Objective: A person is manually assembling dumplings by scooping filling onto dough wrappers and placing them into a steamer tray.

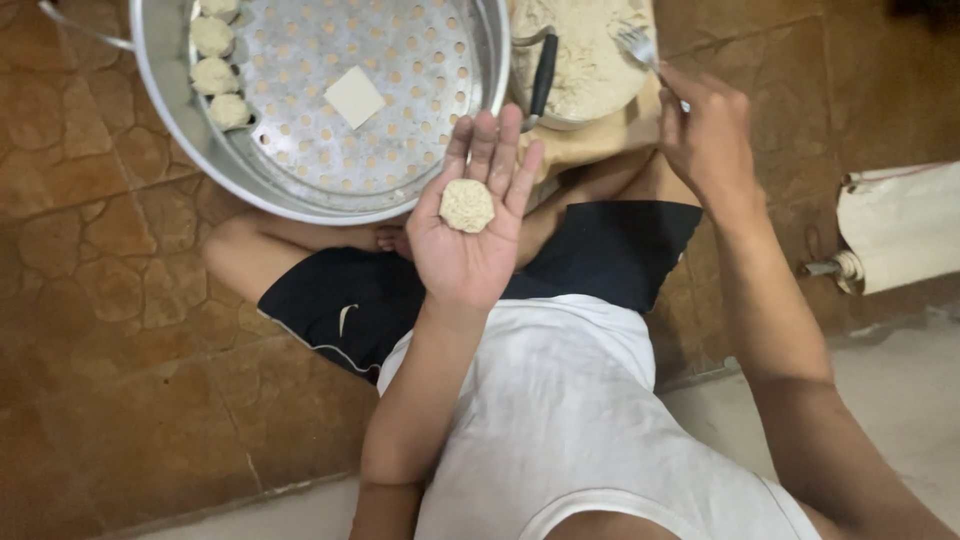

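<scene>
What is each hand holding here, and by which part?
The left hand carries a flattened dough round resting loose on its open palm. The right hand pinches a fork by its handle, tines up.

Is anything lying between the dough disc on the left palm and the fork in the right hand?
Nothing visible does. The dough disc lies bare on the open left hand; the right hand holds the fork off to the side, over the bowl.

1. The steamer tray point(300, 120) was shiny grey metal with many small holes.
2. The dough disc point(467, 205), just below the tray, looked pale, rough and matt.
3. The fork point(640, 48), right of the tray, was shiny metal.
4. The floor point(110, 330) under the tray was brown, bumpy stone.
</scene>
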